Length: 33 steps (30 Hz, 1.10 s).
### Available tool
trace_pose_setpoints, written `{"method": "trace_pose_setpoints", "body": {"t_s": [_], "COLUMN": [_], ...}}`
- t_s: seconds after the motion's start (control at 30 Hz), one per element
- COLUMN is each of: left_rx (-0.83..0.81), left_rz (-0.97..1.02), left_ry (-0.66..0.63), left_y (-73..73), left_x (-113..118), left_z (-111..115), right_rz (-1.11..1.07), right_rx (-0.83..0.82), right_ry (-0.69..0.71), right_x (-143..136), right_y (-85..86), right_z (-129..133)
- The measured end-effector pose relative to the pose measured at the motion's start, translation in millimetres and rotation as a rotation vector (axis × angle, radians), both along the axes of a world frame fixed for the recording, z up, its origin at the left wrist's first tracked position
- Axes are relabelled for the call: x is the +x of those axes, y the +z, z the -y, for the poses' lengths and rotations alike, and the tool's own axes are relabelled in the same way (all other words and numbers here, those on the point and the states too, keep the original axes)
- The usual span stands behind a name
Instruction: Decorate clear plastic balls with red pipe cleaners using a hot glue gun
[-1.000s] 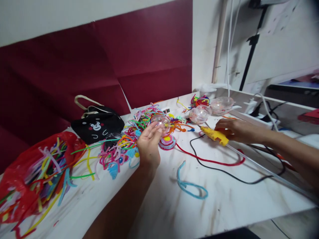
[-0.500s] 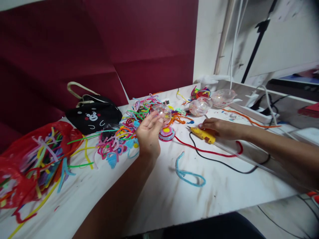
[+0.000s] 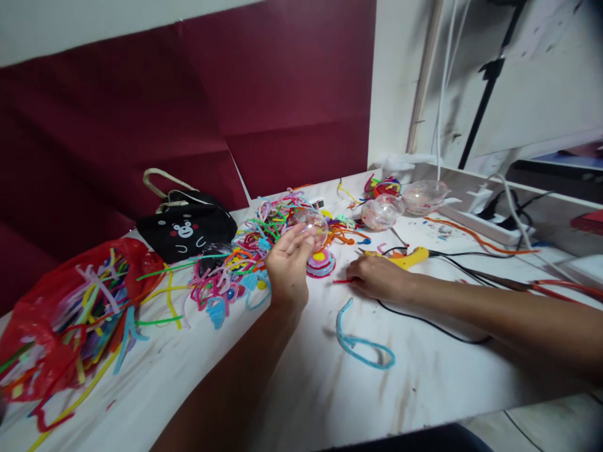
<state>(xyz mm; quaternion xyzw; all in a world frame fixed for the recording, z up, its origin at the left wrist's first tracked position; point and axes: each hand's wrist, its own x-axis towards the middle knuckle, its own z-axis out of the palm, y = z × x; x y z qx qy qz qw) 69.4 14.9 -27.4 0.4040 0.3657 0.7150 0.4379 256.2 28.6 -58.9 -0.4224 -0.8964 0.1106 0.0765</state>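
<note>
My left hand (image 3: 288, 267) has its fingers closed round a clear plastic ball (image 3: 315, 227), held up over the heap of craft scraps. My right hand (image 3: 377, 278) is low over the table, fingers pinched on a red pipe cleaner (image 3: 341, 282) whose end sticks out to the left. Just behind that hand lies a yellow glue gun (image 3: 415, 257), its tip pointing left. Between the hands sits a coiled disc (image 3: 321, 264) in pink, blue and yellow. A bent light-blue pipe cleaner (image 3: 365, 347) rests nearer the table's front.
A heap of coloured pipe cleaners (image 3: 254, 242) lies left of centre, beside a red bag (image 3: 28, 326) full of more. Behind stands a black pouch (image 3: 188, 229). Clear balls (image 3: 380, 213) and a power strip (image 3: 494, 227) are at the back right, with cables crossing the table.
My right hand has moved left and nearer, and now pinches the red pipe cleaner that lay along the table. The glue gun now shows behind it. My left hand keeps its hold.
</note>
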Motion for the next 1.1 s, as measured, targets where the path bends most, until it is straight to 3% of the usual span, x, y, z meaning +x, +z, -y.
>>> {"method": "trace_pose_setpoints", "body": {"t_s": [0.1,0.17,0.27,0.37,0.47,0.57,0.67,0.77,0.9,1.1], "left_rx": [0.004,0.004,-0.006,-0.022,-0.032,-0.033,-0.016,0.002,-0.002,-0.017], "left_rz": [-0.002,0.000,0.011,0.016,0.008,0.000,-0.011,-0.018,-0.014,-0.003], "left_ry": [0.014,0.017,0.021,0.032,0.034,0.038,0.039,0.033,0.027,0.018], "left_y": [-0.2,0.7,1.8,1.1,-1.0,-2.3,-2.5,-2.8,-2.9,-1.4], "left_x": [-1,-2,-2,-1,-1,-1,-1,1,4,6], "left_z": [-2,-2,-1,0,0,0,0,2,5,7], "right_rz": [-0.271,-0.440,-0.846,-1.150,-1.420,-1.488,-1.350,-1.121,-0.758,-0.722], "right_rx": [-0.137,-0.213,-0.407,-0.468,-0.391,-0.226,-0.185,-0.161,0.025,0.115], "right_ry": [0.023,0.036,0.004,-0.059,-0.073,0.031,0.082,0.068,0.050,0.116], "right_x": [7,15,27,36,42,44,39,26,6,-10], "right_y": [6.9,23.5,65.4,117.5,164.1,186.2,172.5,134.5,90.5,68.4], "right_z": [-6,-10,-14,-9,2,13,17,19,24,24]}}
